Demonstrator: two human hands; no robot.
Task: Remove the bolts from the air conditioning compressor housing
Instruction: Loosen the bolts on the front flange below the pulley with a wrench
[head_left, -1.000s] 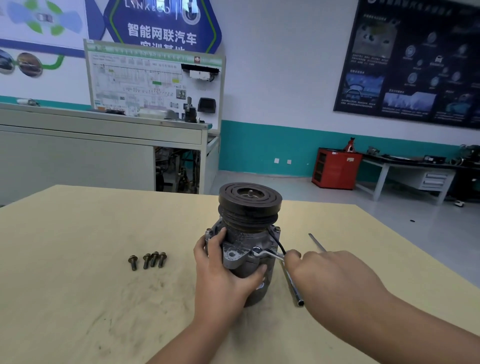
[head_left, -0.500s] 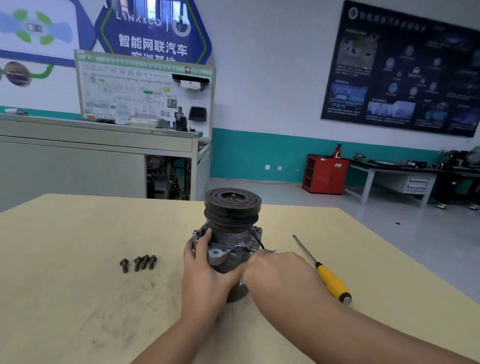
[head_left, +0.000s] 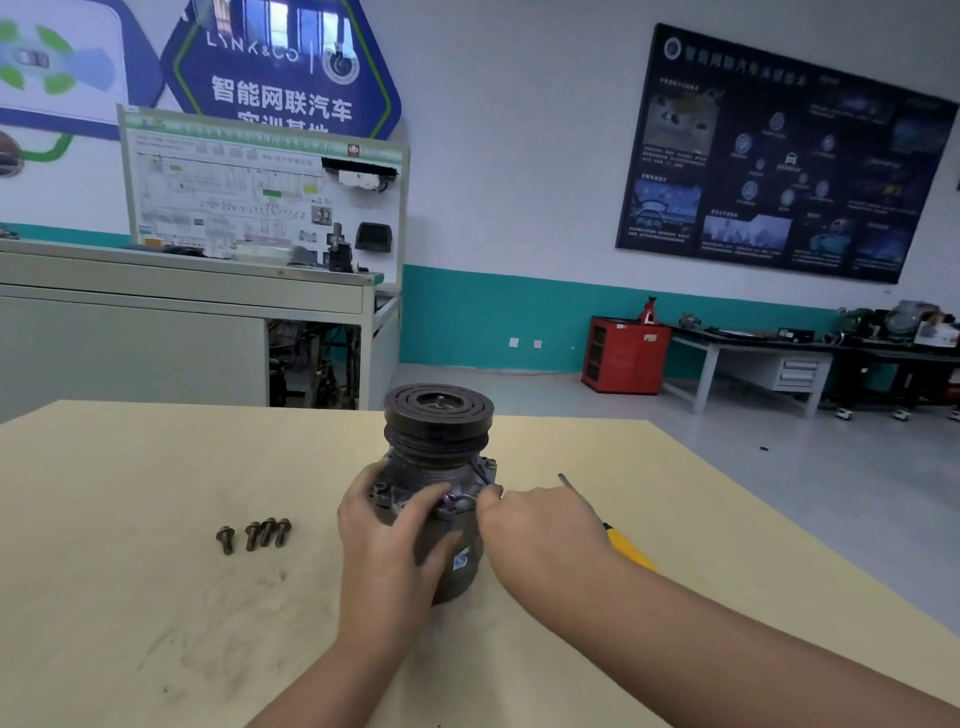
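Note:
The air conditioning compressor (head_left: 439, 452) stands upright on the wooden table (head_left: 130, 467), its dark pulley on top. My left hand (head_left: 387, 530) grips the housing from the near left side, thumb and fingers curled round it. My right hand (head_left: 535, 525) holds a metal wrench (head_left: 462, 501) at the flange on the right side; only the wrench's blurred head shows. Several removed bolts (head_left: 254, 534) lie in a row on the table, left of the compressor.
A yellow-handled screwdriver (head_left: 618, 540) lies on the table right of the compressor, partly hidden behind my right forearm. The table's right edge runs diagonally close behind it. A grey workbench with a training board stands beyond the table.
My right hand has kept swinging the wrench at the flange, first in toward the left hand and then back to the right. The left hand has shifted its grip on the housing. The head camera has tilted.

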